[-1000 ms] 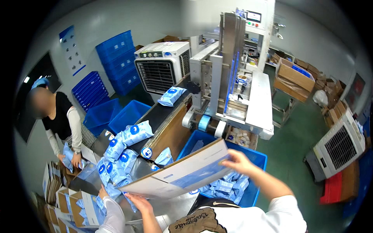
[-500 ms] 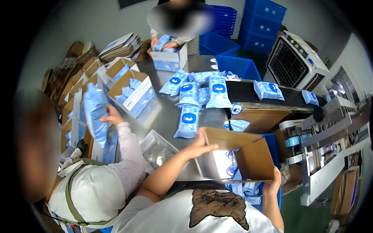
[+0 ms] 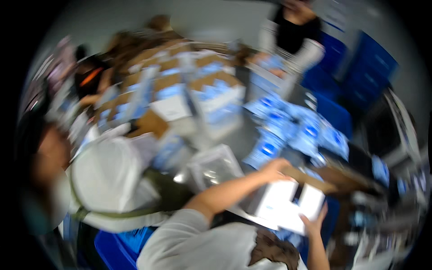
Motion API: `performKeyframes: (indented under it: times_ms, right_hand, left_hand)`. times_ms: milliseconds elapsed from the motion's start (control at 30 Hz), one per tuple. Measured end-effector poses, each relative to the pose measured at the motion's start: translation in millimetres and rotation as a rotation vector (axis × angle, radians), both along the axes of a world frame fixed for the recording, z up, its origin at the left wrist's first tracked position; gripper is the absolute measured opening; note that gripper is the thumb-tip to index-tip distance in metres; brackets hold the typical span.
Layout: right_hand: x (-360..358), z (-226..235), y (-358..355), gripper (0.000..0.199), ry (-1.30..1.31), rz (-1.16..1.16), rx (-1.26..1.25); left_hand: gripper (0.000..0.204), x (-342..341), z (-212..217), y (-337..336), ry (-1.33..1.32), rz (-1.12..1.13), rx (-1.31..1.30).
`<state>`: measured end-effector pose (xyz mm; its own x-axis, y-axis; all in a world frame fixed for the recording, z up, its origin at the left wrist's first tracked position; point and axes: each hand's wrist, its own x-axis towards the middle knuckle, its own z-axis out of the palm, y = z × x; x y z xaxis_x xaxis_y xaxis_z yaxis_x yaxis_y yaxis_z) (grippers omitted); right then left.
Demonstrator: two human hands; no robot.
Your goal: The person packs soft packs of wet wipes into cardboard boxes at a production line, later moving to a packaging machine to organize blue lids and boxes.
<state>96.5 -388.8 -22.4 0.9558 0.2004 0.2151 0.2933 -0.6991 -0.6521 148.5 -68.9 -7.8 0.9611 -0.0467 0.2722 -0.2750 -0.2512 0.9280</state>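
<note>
— At about five o'clock in our view, we have the cardboard carton (image 3: 288,202) between both hands. Our left hand (image 3: 276,168) lies curled over its upper far edge, fingers closed on the brown flap; our right hand (image 3: 315,220) presses flat against its near lower side, fingers spread and only partly closed. How does it feel to you?

— We judge it light, since we carry it clear of the table (image 3: 243,139) with no sign of strain, though the blur leaves us unsure whether anything is inside. It looks stiff along the folded edges and soft in the middle of the white panels, so we take it at the edges and corners, as we do now, not by a loose flap, which may bend or tear.

— Which way does it point?

— Its long axis seems to run from ten o'clock to four o'clock, tilted, with the brown flaps toward two o'clock and the white face turned up at us. We cannot tell whether the mouth is open.

— And around it?

— Just beyond the left hand, at twelve to one o'clock, blue packets (image 3: 288,126) lie heaped on the table. At nine o'clock from the carton sits a clear plastic bag (image 3: 213,166), and beyond it a person in a white cap (image 3: 105,173). Filled cartons (image 3: 198,90) stand at eleven o'clock, and another person in a black top (image 3: 294,31) stands at twelve.
</note>
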Motion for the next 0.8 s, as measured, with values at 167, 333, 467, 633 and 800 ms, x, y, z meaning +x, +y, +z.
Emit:
performKeyframes:
  times_ms: [167,333,467,633,800]
  right_hand:
    - [-22.7,-16.2,10.9,0.089,0.683,0.000,0.848]
    - [-27.8,-6.0,11.7,0.076,1.106,0.088,1.162]
    - [-44.4,-65.2,-4.9,0.054,1.233,0.109,1.187]
    - [1.9,19.4,6.4,0.068,0.618,0.169,0.842]
    - [-12.4,-72.9,-66.5,0.095,1.390,-0.251,0.870]
  left_hand:
    - [0.090,-64.6,46.8,-71.1,-0.049,-0.064,0.991]
    - [0.119,-127.6,-37.3,-54.8,-0.288,-0.099,0.738]
    - [0.103,-104.8,6.7,0.6,0.012,-0.231,0.573]
    - [0.088,-76.9,28.9,-24.3,-0.110,0.053,0.771]
    - [0.086,-53.7,19.6,-26.6,-0.085,-0.123,0.818]
